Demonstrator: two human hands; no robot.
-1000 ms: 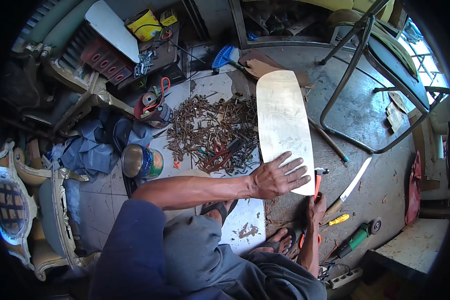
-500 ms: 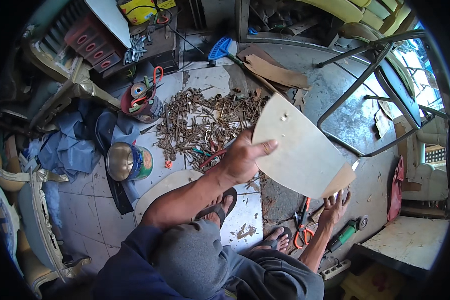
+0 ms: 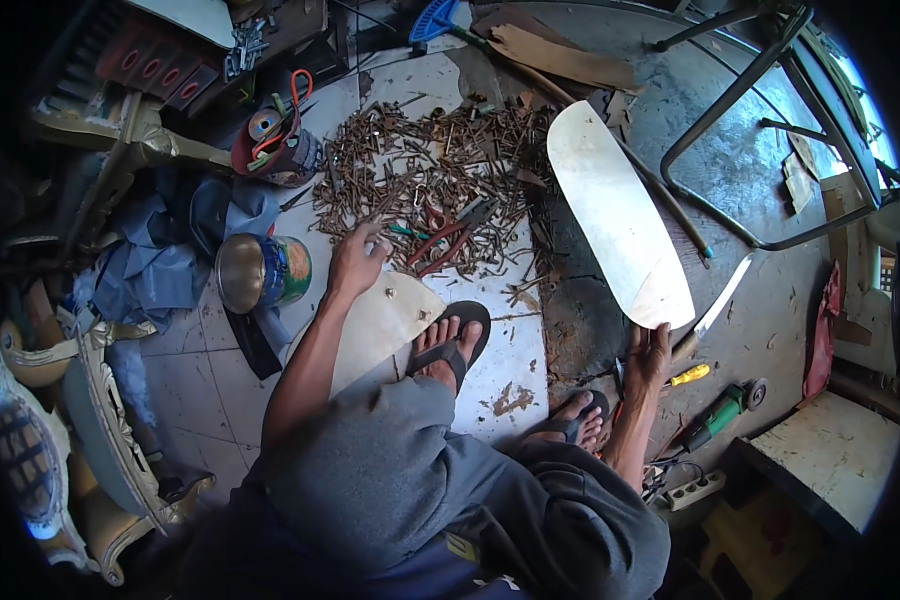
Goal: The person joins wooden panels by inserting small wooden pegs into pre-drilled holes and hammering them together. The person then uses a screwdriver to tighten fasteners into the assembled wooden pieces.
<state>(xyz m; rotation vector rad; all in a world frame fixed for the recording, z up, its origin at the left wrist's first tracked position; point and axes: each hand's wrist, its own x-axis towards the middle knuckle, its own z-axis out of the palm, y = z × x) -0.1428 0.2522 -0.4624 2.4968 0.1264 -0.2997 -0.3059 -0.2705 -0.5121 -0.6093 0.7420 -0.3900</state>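
Observation:
A long pale board (image 3: 615, 205) with rounded ends slants up and away from my right hand (image 3: 650, 355). That hand pinches the board's near end between thumb and fingers. My left hand (image 3: 358, 265) hovers empty, its fingers loosely bent and apart, at the near edge of a heap of rusty screws and nails (image 3: 420, 170). Beneath the left wrist, a second pale rounded panel (image 3: 375, 335) with small fittings lies on the floor beside my sandalled foot. Red-handled pliers (image 3: 445, 245) rest on the heap, just right of my left hand.
An open tin (image 3: 260, 270) and a dark red bucket (image 3: 285, 155) of tools stand at left. Right of my right hand lie a long blade (image 3: 722, 300), a yellow-handled screwdriver (image 3: 690, 375) and a green angle grinder (image 3: 715, 420). A metal-framed chair (image 3: 750, 120) stands far right.
My left hand has let go of the board and moved left to the screw heap. The board has turned more lengthwise, held only by my right hand. The whole view has shifted slightly.

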